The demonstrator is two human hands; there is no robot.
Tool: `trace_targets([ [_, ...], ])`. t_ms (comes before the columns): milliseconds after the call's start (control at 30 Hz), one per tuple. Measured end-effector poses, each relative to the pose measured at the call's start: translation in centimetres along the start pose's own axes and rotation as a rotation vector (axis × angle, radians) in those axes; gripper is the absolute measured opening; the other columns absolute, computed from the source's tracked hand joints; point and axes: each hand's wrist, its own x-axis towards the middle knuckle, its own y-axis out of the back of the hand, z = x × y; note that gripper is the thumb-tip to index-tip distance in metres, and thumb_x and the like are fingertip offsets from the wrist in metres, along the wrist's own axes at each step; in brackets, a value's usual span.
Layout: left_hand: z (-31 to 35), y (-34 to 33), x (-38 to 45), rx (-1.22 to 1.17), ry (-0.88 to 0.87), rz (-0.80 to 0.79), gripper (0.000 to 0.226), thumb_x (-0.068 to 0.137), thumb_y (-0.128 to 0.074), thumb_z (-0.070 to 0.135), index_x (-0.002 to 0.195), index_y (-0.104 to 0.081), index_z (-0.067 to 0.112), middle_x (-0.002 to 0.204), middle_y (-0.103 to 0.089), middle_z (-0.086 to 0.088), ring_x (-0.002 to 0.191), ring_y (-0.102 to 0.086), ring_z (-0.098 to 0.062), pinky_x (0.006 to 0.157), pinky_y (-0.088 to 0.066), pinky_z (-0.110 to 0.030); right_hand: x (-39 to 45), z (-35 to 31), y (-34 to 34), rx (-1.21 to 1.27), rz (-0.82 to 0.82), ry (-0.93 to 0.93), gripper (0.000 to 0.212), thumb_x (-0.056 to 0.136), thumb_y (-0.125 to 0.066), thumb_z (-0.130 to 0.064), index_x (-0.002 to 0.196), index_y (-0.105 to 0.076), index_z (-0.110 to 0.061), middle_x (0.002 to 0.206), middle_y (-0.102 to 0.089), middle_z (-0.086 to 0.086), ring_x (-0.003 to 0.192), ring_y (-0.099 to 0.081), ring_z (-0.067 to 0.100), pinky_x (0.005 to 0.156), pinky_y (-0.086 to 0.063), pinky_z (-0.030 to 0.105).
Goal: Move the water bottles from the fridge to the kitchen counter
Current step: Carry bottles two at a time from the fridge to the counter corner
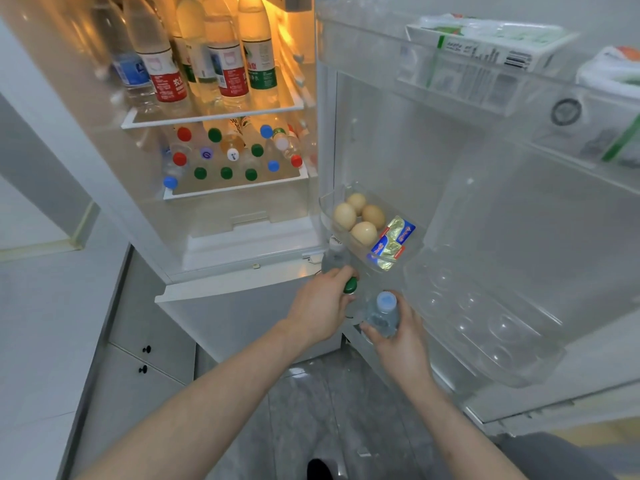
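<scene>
Bottles, head view: your left hand [320, 306] grips a green-capped bottle [350, 285] by its neck, your right hand [394, 336] wraps a pale-capped bottle [382, 313], both low by the fridge door [519, 220], likely for lifting out; eggs [360, 218] shelved just above crowd the way up

A home kitchen: an open fridge [221, 133] at twelve o'clock, eggs [360, 218] in its door, white cabinets [145, 341] at nine.
</scene>
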Motion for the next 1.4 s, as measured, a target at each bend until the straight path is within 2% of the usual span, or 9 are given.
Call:
trace_targets([
  [133,0.8,0.4,-1.3,0.03,-0.005,0.058,0.025,0.101,-0.059,0.026,0.125,-0.053,0.02,0.11,-0.065,-0.002,0.093,-0.059,-0.03,0.073,-0.05,-0.044,-1.0,-0.1,0.4,0.032,0.01,0.088,0.061,0.081,-0.087,-0.009,0.128,-0.058,-0.033,0.116,-0.063,-0.032,0.11,-0.061,-0.001,0.096,-0.048,0.02],
  [233,1.6,1.0,-2.8,0.034,-0.044,0.147,0.026,0.102,-0.058,0.029,0.127,-0.053,0.024,0.113,-0.066,0.003,0.095,-0.06,-0.027,0.072,-0.051,-0.041,-2.1,-0.3,0.7,0.009,0.038,0.228,0.069,0.079,-0.088,-0.003,0.126,-0.055,-0.042,0.127,-0.057,-0.033,0.121,-0.056,-0.004,0.098,-0.038,0.006],
  [367,1.5,2.2,-6.3,-0.026,-0.038,0.282,0.029,0.1,-0.063,0.029,0.127,-0.052,0.031,0.12,-0.066,0.012,0.104,-0.059,-0.015,0.073,-0.048,-0.031,-4.2,-1.4,1.1,0.05,0.081,0.343,0.075,0.077,-0.091,-0.006,0.131,-0.056,-0.047,0.138,-0.059,-0.024,0.132,-0.056,0.004,0.106,-0.039,0.011],
  [567,0.3,5.9,-12.8,-0.215,-0.02,0.45,0.039,0.097,-0.068,0.019,0.132,-0.056,0.032,0.122,-0.061,0.021,0.11,-0.059,-0.002,0.096,-0.041,-0.009,-7.8,-6.7,0.9,0.142,0.121,0.48,0.069,0.079,-0.091,-0.019,0.135,-0.06,-0.044,0.143,-0.061,-0.016,0.135,-0.058,0.012,0.109,-0.041,0.018],
  [767,-2.4,9.3,-22.0,-0.244,0.165,0.5,0.036,0.097,-0.069,0.027,0.13,-0.059,0.038,0.116,-0.067,0.022,0.104,-0.062,0.003,0.091,-0.053,-0.024,-10.8,-11.4,-1.5,0.276,0.045,0.498,0.065,0.074,-0.093,-0.027,0.129,-0.063,-0.043,0.133,-0.064,-0.016,0.128,-0.062,0.016,0.103,-0.047,0.02],
  [933,-4.5,11.2,-31.1,-0.228,0.369,0.562,0.037,0.095,-0.073,0.025,0.126,-0.061,0.04,0.118,-0.066,0.027,0.104,-0.059,0.011,0.091,-0.05,-0.018,-14.5,-13.4,-5.6,0.287,-0.172,0.515,0.063,0.073,-0.097,-0.022,0.124,-0.064,-0.041,0.128,-0.065,-0.014,0.123,-0.063,0.016,0.099,-0.052,0.031],
  [1100,-5.5,13.3,-39.7,-0.182,0.582,0.642,0.034,0.096,-0.07,0.033,0.127,-0.061,0.044,0.117,-0.067,0.027,0.104,-0.064,-0.001,0.091,-0.054,-0.028,-18.6,-16.8,-11.3,0.353,-0.403,0.514,0.058,0.073,-0.096,-0.025,0.12,-0.065,-0.041,0.122,-0.068,-0.013,0.118,-0.065,0.012,0.092,-0.049,0.013],
  [1267,-5.6,14.9,-45.7,-0.139,0.77,0.741,0.035,0.096,-0.07,0.035,0.128,-0.061,0.045,0.118,-0.068,0.025,0.108,-0.063,-0.001,0.092,-0.056,-0.035,-21.2,-20.6,-16.3,0.391,-0.683,0.549,0.053,0.076,-0.095,-0.02,0.12,-0.068,-0.032,0.119,-0.07,-0.008,0.113,-0.066,0.017,0.091,-0.052,0.02],
  [1400,-5.5,15.4,-49.1,-0.108,0.964,0.899,0.036,0.093,-0.073,0.033,0.127,-0.065,0.044,0.116,-0.069,0.026,0.106,-0.065,0.001,0.092,-0.056,-0.035,-21.9,-23.5,-19.9,0.41,-0.864,0.62,0.064,0.072,-0.098,-0.023,0.125,-0.067,-0.043,0.121,-0.072,-0.016,0.112,-0.067,0.011,0.09,-0.052,0.016],
])
